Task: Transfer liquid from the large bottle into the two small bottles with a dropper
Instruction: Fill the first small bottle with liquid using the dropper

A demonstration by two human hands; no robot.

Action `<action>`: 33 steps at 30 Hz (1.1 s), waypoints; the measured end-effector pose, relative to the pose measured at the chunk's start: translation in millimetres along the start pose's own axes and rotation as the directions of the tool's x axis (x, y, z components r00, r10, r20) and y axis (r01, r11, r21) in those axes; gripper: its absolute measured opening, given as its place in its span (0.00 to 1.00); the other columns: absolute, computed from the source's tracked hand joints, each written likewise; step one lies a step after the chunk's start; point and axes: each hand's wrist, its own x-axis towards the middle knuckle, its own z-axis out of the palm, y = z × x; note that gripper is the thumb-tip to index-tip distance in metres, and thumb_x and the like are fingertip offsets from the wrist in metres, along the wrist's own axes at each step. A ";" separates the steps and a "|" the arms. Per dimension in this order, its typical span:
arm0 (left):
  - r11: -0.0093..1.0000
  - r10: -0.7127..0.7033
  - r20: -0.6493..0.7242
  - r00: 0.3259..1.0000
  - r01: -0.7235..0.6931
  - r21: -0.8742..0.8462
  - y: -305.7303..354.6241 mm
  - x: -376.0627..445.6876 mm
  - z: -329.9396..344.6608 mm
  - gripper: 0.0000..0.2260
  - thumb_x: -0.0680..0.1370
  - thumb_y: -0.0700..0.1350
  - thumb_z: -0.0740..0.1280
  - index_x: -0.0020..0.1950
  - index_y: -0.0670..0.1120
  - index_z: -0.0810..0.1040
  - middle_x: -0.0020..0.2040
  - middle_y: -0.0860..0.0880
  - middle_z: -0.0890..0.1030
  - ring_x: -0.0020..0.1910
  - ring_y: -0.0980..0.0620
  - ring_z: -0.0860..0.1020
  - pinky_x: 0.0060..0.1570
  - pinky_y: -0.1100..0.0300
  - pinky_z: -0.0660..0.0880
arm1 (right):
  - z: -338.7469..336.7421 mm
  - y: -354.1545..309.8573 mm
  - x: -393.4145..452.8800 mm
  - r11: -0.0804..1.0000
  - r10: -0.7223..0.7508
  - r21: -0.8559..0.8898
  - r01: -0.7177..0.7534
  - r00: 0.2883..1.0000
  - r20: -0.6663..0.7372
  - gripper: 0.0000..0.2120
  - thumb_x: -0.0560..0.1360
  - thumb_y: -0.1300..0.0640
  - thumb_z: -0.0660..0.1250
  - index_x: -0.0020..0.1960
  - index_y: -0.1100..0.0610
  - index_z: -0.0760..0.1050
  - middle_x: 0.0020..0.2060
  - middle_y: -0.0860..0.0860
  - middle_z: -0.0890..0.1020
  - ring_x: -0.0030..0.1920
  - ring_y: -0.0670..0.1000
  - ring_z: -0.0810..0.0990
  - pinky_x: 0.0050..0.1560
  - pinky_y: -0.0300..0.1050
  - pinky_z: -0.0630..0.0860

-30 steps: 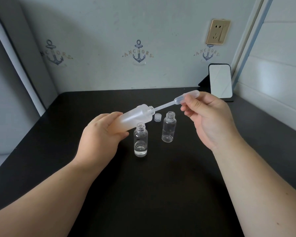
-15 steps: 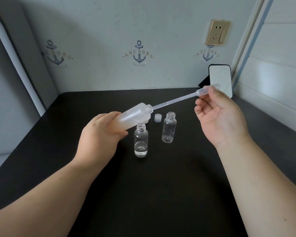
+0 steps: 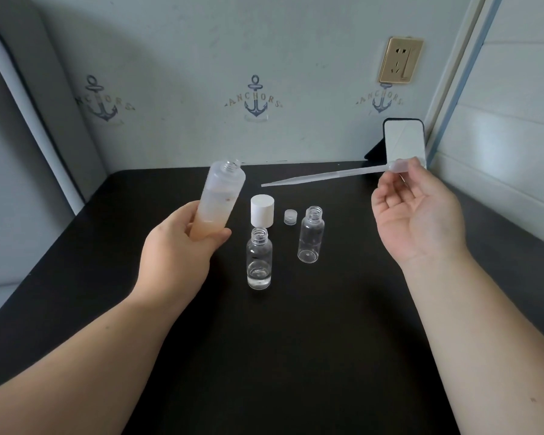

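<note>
A: What is catalogued nearest the wearer?

B: A small clear glass-like bottle with a shallow pool of liquid (image 3: 259, 259) is listed first, upright and uncapped on the black tabletop (image 3: 296, 356). Just beyond and to its right, a second small clear bottle that appears empty (image 3: 310, 235) is recorded, also upright and open-necked.

A: And the hands?

B: The left hand (image 3: 182, 249) is wrapped round the lower body of the large frosted translucent bottle (image 3: 221, 200), which is held nearly upright with its open neck tipped slightly away. The bulb of the long clear plastic dropper (image 3: 336, 176) is pinched at the fingertips of the right hand (image 3: 418, 215), the other fingers being loosely spread.

A: Which relation governs the next move?

B: The dropper's long axis is laid almost level, its tip pointed left and hanging free between the large bottle's neck and the right hand. Both small bottles lie below the tip and nearer the wearer; the emptier one is judged closer to the right hand.

A: Further items? Any lettering?

B: A white cylindrical cap (image 3: 262, 211) and a small clear cap (image 3: 290, 216) are noted behind the bottles. "ANCHORS" is printed on the wall's anchor motif (image 3: 255, 100).
</note>
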 end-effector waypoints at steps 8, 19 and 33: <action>0.997 -0.063 0.008 0.998 0.064 -0.039 -1.1 1.6 2.3 0.11 0.76 0.54 0.74 0.46 0.66 0.72 0.41 0.75 0.77 0.43 0.79 0.74 0.40 0.69 0.67 | 0.4 1.0 -0.1 0.999 0.019 -0.032 -0.018 1.000 0.013 0.07 0.78 0.60 0.68 0.42 0.59 0.80 0.37 0.51 0.82 0.35 0.49 0.79 0.38 0.40 0.75; 0.995 -0.102 0.015 0.995 0.102 -0.018 -0.3 2.7 4.0 0.23 0.74 0.58 0.74 0.67 0.56 0.74 0.44 0.69 0.73 0.41 0.70 0.72 0.38 0.71 0.65 | 1.9 2.9 -0.2 0.994 0.006 -0.114 -0.002 0.999 0.040 0.09 0.78 0.60 0.67 0.40 0.59 0.80 0.36 0.52 0.82 0.35 0.49 0.78 0.38 0.39 0.75; 0.986 -0.025 -0.113 0.993 0.006 -0.169 20.7 -22.0 -18.1 0.12 0.78 0.38 0.67 0.50 0.57 0.79 0.45 0.58 0.82 0.44 0.60 0.80 0.41 0.63 0.74 | 1.3 3.2 -0.1 0.992 -0.001 -0.123 0.009 0.998 0.061 0.06 0.75 0.59 0.70 0.40 0.59 0.82 0.37 0.52 0.82 0.35 0.49 0.79 0.39 0.40 0.75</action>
